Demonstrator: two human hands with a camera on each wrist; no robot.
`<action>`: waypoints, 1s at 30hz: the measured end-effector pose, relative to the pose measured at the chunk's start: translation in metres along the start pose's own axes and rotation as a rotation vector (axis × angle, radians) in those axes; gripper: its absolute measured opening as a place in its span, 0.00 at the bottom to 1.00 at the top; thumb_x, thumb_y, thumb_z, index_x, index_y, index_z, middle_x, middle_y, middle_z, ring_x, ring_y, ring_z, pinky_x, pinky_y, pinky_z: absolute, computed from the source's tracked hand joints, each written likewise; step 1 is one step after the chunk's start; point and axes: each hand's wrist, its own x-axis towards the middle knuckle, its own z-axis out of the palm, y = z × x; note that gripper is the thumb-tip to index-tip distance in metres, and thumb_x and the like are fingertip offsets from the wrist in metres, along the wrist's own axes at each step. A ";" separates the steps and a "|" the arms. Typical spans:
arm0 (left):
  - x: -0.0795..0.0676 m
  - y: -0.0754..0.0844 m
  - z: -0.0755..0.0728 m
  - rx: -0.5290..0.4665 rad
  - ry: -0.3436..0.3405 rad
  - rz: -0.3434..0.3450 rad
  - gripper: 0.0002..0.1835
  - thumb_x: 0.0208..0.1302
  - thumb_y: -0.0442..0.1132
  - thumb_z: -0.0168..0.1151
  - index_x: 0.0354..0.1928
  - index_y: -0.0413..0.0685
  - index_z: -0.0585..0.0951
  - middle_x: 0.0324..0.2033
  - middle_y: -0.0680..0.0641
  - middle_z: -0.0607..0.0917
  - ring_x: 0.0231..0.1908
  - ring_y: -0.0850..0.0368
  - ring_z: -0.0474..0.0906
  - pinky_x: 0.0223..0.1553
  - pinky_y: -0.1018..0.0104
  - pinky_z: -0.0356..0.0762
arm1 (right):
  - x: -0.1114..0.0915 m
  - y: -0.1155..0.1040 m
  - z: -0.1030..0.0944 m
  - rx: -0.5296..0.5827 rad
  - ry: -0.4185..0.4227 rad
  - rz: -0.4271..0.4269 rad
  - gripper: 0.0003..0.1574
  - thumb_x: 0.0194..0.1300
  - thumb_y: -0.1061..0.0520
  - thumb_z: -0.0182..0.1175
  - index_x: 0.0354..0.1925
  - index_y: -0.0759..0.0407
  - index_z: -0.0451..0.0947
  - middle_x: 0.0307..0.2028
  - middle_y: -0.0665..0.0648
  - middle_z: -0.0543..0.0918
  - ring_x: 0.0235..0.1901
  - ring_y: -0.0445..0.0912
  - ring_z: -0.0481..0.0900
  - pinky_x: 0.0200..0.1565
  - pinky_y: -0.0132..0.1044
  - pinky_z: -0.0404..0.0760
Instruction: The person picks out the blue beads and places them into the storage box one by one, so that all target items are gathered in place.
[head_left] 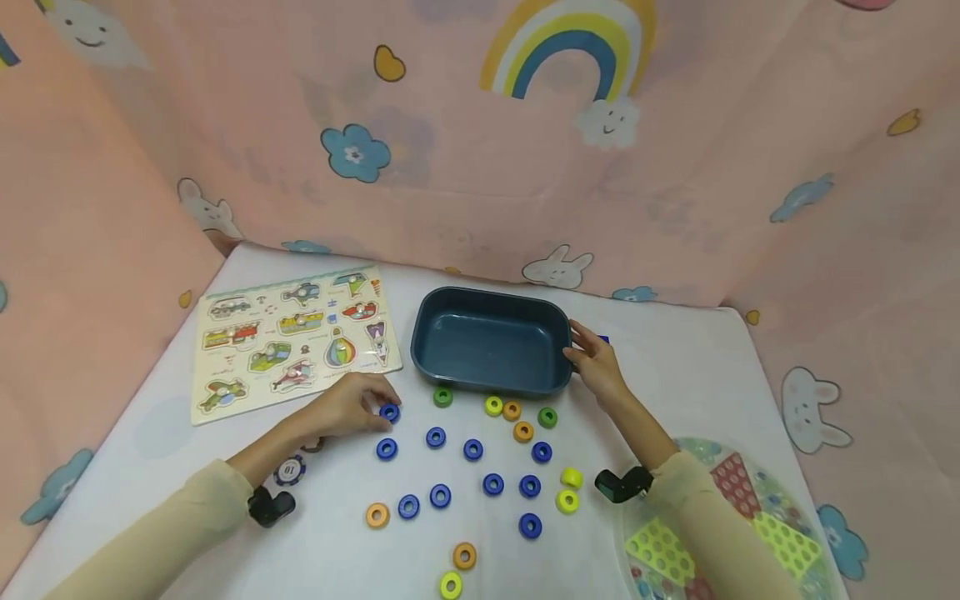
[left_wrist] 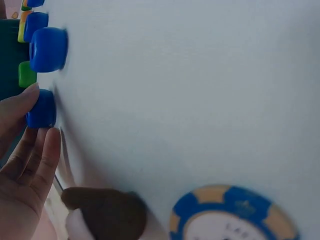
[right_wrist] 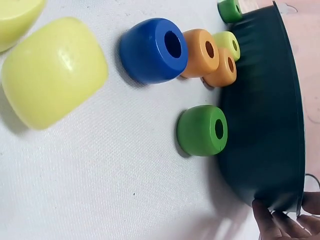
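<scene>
Pinching a Blue Bead Beside a Steadied Bin

A person's left grip [head_left: 348, 406] brings thumb and fingertips to opposite sides of a blue bead [left_wrist: 43, 110], with almost no gap to spare, just off the near left corner of a dark bin [head_left: 483, 346] on the white-covered bench [head_left: 322, 550]. Whether the bead has cleared the cloth cannot be told. At the bin's other end, the right grip [head_left: 596, 357] is bent round the wall at the rim, fingers on the outside; how firmly it presses does not show.

Good handling here, by all appearances, rests on a light, square pinch: the bead's rounded flank could roll or squirt away if thumb and fingers met it off center. A straight lift would suit best, since a second blue bead [head_left: 387, 457] lies just nearer the person and a sideways drag might knock it. The left wrist also needs room, with a patterned chip [left_wrist: 235, 215] close by and a puzzle board [head_left: 300, 343] just beyond the fingers. On the right, steady pressure without a shove seems wise: a green bead [right_wrist: 197, 131] sits near the bin's wall, and a nudge toward the person could set it rolling.
</scene>
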 end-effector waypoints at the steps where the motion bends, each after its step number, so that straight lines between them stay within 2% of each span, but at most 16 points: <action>1: 0.001 0.001 -0.002 0.001 0.000 0.010 0.16 0.44 0.34 0.74 0.39 0.48 0.84 0.36 0.55 0.82 0.35 0.55 0.75 0.31 0.66 0.76 | 0.000 -0.001 0.001 -0.002 0.000 0.003 0.35 0.68 0.66 0.48 0.70 0.53 0.53 0.66 0.62 0.61 0.60 0.53 0.65 0.54 0.46 0.71; 4: 0.007 0.007 -0.012 -0.027 -0.018 0.042 0.16 0.44 0.34 0.74 0.39 0.45 0.84 0.35 0.55 0.82 0.35 0.56 0.75 0.33 0.66 0.77 | -0.001 -0.001 0.002 0.000 -0.003 0.002 0.35 0.68 0.66 0.48 0.70 0.53 0.54 0.65 0.62 0.61 0.61 0.53 0.65 0.55 0.47 0.70; 9: 0.029 0.032 -0.030 -0.081 -0.101 0.099 0.15 0.46 0.34 0.73 0.40 0.43 0.84 0.36 0.52 0.82 0.36 0.54 0.76 0.34 0.61 0.78 | -0.001 0.000 0.000 -0.003 -0.001 0.002 0.35 0.68 0.66 0.48 0.70 0.53 0.54 0.65 0.62 0.62 0.60 0.53 0.66 0.54 0.46 0.71; 13: 0.057 0.053 -0.041 -0.068 -0.127 0.141 0.15 0.47 0.34 0.73 0.39 0.44 0.84 0.36 0.51 0.82 0.36 0.53 0.76 0.34 0.59 0.78 | 0.000 0.000 0.000 -0.002 0.000 0.002 0.35 0.68 0.67 0.48 0.70 0.53 0.54 0.65 0.62 0.62 0.60 0.53 0.66 0.54 0.45 0.72; 16: 0.084 0.065 -0.046 -0.040 -0.130 0.142 0.16 0.46 0.34 0.73 0.40 0.41 0.84 0.36 0.51 0.82 0.36 0.51 0.75 0.34 0.61 0.77 | 0.001 -0.001 0.000 0.004 0.007 0.001 0.35 0.68 0.67 0.48 0.70 0.53 0.54 0.65 0.62 0.62 0.59 0.53 0.67 0.53 0.44 0.72; 20: 0.121 0.075 -0.043 0.063 -0.140 0.113 0.16 0.46 0.34 0.74 0.40 0.42 0.84 0.34 0.51 0.81 0.35 0.53 0.75 0.34 0.65 0.76 | 0.001 -0.003 0.000 0.013 0.020 0.010 0.35 0.67 0.68 0.48 0.70 0.54 0.54 0.65 0.63 0.62 0.58 0.54 0.68 0.53 0.44 0.72; 24: 0.154 0.081 -0.034 0.151 -0.184 0.099 0.17 0.44 0.31 0.74 0.39 0.37 0.84 0.33 0.47 0.83 0.33 0.54 0.77 0.35 0.66 0.76 | 0.002 -0.003 0.001 0.010 0.022 0.033 0.35 0.67 0.68 0.47 0.70 0.52 0.55 0.65 0.62 0.63 0.58 0.52 0.68 0.53 0.43 0.73; 27: 0.174 0.084 -0.027 0.223 -0.224 0.090 0.17 0.43 0.29 0.74 0.39 0.34 0.83 0.34 0.44 0.84 0.35 0.52 0.78 0.38 0.64 0.77 | 0.002 -0.004 0.001 -0.001 0.023 0.030 0.35 0.68 0.68 0.47 0.70 0.51 0.55 0.65 0.61 0.63 0.59 0.51 0.68 0.53 0.42 0.73; 30: 0.186 0.082 -0.014 0.328 -0.247 0.097 0.16 0.42 0.28 0.74 0.37 0.33 0.83 0.35 0.42 0.84 0.37 0.51 0.79 0.40 0.63 0.78 | 0.000 0.001 0.003 0.001 0.034 0.003 0.35 0.68 0.69 0.47 0.69 0.52 0.55 0.64 0.62 0.63 0.59 0.52 0.67 0.53 0.43 0.73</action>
